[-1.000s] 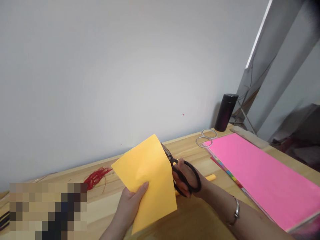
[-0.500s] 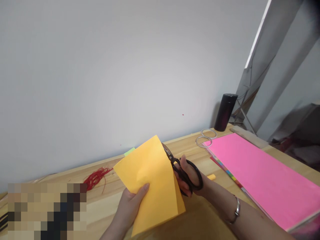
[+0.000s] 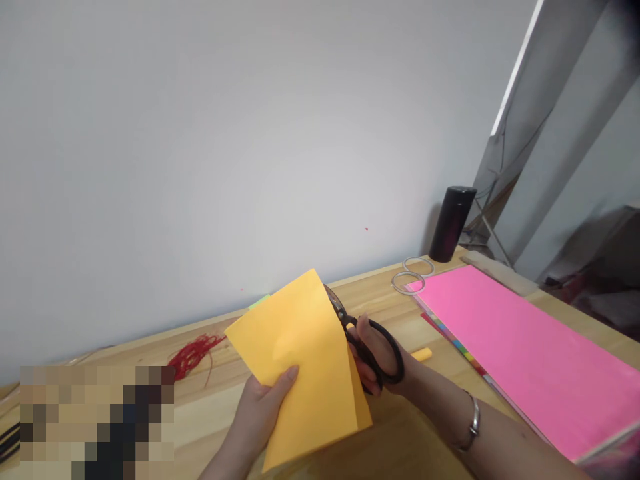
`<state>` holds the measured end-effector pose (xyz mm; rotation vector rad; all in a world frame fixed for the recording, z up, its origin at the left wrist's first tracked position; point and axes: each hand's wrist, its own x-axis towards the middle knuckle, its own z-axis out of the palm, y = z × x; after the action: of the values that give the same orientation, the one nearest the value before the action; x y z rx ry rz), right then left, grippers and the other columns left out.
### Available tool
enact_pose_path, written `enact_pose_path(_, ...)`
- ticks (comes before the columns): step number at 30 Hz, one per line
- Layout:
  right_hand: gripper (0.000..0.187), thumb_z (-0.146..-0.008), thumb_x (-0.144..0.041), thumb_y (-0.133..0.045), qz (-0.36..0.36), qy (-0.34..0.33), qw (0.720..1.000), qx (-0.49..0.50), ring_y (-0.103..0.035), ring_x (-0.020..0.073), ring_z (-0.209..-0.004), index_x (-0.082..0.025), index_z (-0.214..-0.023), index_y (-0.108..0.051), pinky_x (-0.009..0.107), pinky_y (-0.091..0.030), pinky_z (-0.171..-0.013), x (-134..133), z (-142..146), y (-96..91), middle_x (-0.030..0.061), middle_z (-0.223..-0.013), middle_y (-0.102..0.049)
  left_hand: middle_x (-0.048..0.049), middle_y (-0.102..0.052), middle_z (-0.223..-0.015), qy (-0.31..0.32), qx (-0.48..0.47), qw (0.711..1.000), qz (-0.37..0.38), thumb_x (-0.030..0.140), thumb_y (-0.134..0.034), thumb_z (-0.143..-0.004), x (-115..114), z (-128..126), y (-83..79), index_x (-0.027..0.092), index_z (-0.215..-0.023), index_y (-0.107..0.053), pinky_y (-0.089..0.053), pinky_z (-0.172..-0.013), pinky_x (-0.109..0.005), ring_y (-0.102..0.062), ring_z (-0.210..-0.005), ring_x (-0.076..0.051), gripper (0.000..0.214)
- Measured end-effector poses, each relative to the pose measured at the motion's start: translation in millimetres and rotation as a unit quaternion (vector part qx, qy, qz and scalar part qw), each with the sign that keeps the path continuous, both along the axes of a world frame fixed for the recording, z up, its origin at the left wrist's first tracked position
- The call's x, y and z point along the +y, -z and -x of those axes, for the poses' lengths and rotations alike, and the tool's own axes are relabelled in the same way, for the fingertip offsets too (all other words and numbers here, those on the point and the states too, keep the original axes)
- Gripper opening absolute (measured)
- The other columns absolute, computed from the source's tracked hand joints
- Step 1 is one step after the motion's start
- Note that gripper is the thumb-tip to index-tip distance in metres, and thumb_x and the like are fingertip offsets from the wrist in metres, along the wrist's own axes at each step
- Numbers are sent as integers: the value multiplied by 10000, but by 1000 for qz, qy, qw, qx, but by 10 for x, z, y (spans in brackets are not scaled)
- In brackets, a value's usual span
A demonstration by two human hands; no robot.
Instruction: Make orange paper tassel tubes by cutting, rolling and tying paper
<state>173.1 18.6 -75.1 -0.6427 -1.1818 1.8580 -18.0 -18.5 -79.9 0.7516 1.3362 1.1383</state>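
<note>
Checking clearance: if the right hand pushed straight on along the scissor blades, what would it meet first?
Probably the orange paper, whose edge lies at the blades of the scissors in the right hand; past it, only the wall. Depth is unclear.

You had nothing to read here: no text, label, brand, number or sign could be made out. The yellow paper (image 3: pixel 300 360) showed a plain face. The black scissors (image 3: pixel 345 319) just right of it bore no mark that could be told. The pink sheet (image 3: pixel 520 353) farther right was blank, and the black cylinder (image 3: pixel 453 223) beyond it was too small to tell. The pixelated patch (image 3: pixel 95 420) well left of the paper hid whatever stood there.
</note>
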Motion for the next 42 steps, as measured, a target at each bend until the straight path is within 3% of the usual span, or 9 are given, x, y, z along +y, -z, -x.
enact_pose_path(11,633,-665,-800,-383,-4,4,1000,-5,-301,53,-189,-176,-556,-410,164,-219,-238,-5,-15,1,-91,-266,-345,-91,-736,-853,-1,2,1000,3,231,-717,-667,2,8,23,146,-941,-647,-558,-707,-366,-694,-781,-271,296)
enact_pose_path(22,638,-770,-749,-265,-41,-3,999,-8,-298,47,-200,-168,-554,-418,164,-224,-272,13,-47,33,-77,-264,-345,-79,-739,-848,-1,-8,1000,-2,191,-693,-687,-2,6,-6,141,-936,-639,-559,-645,-311,-696,-742,-245,260)
enact_pose_path(34,677,-730,-792,-239,-56,-28,998,-6,-311,60,-199,-168,-549,-425,176,-219,-260,35,-80,16,-71,-267,-344,-88,-739,-845,-3,-13,1000,-1,223,-730,-642,-6,5,-8,135,-937,-637,-563,-672,-351,-696,-744,-263,322)
enact_pose_path(42,677,-691,-813,-291,-15,-39,999,14,-317,59,-197,-162,-599,-453,161,-237,-232,36,-100,-23,-83,-290,-364,-87,-738,-841,7,-27,1000,-1,231,-733,-640,-7,16,19,134,-937,-638,-560,-685,-362,-695,-749,-267,326)
